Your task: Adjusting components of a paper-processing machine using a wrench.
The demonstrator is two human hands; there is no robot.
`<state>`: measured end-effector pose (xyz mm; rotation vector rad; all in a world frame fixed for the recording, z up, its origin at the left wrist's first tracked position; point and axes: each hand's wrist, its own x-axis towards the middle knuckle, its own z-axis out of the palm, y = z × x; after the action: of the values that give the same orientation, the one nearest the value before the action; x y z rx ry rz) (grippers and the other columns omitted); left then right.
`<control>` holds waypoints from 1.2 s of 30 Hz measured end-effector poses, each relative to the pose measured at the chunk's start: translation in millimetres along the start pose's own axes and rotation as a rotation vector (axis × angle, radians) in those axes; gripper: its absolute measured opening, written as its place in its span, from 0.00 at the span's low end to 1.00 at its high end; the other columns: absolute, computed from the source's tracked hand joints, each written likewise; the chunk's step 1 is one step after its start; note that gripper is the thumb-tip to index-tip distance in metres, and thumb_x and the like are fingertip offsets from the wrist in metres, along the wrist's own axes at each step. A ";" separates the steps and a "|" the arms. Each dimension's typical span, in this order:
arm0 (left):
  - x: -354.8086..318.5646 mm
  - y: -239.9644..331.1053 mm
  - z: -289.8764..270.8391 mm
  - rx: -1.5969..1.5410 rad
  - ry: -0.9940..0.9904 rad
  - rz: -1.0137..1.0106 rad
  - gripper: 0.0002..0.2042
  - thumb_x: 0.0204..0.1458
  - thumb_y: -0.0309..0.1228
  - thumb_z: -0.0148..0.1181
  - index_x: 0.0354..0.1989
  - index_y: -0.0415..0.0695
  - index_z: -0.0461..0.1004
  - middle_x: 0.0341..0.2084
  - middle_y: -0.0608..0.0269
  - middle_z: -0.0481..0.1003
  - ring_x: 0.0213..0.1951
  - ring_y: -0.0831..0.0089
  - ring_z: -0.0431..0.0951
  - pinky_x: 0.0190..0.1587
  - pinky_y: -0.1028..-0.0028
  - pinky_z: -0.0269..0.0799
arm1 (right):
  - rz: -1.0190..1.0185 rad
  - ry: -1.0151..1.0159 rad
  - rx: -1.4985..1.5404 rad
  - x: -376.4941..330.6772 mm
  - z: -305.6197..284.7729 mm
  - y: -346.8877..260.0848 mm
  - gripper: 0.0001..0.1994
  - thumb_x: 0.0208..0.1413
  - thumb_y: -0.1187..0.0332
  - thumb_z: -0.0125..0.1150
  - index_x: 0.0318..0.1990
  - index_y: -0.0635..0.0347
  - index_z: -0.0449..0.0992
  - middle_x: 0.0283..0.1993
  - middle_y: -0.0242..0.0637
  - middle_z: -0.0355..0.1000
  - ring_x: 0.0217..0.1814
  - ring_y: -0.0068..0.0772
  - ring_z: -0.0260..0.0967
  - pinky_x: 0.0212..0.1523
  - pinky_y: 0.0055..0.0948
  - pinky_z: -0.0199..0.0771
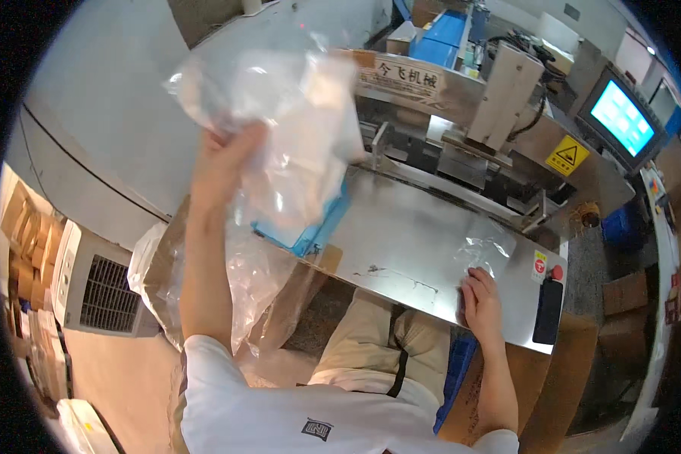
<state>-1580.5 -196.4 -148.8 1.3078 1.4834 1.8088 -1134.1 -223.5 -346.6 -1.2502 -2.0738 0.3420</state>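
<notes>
High on the left, my left hand (pixel 234 151) is closed on a clear plastic bag (pixel 303 144) with whitish contents. The lifted bag is blurred, and what lies inside cannot be made out. My right hand (pixel 483 301) is down at the right part of the metal worktop (pixel 401 253). Its fingers are curled at the near edge of a thin, crinkled clear plastic film (pixel 486 248), which lies flat on the metal. Behind that film stands a press-like machine head (pixel 465 163) with a crossbar. A blue tray (pixel 303 236) sits under the raised bag at the worktop's left end.
A red button (pixel 557 272) and a dark phone-like slab (pixel 548 312) are at the worktop's right end. Beyond is a lit screen (pixel 622 117). Below my left arm, an open carton (pixel 166 265) holds clear plastic bags (pixel 253 284). A grey vented unit (pixel 102 284) stands further left.
</notes>
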 end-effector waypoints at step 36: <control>25.0 -196.4 -67.1 0.485 -0.395 -0.146 0.34 0.47 0.39 0.65 0.59 0.30 0.62 0.52 0.41 0.71 0.56 0.55 0.70 0.58 0.64 0.64 | 0.015 -0.065 0.013 6.8 6.8 -5.9 0.10 0.54 0.72 0.59 0.41 0.69 0.77 0.52 0.51 0.72 0.57 0.55 0.67 0.59 0.44 0.66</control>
<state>-1691.6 -147.2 -318.9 1.6131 1.7854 1.0494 -1144.8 -219.8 -345.6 -1.2624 -2.1145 0.4072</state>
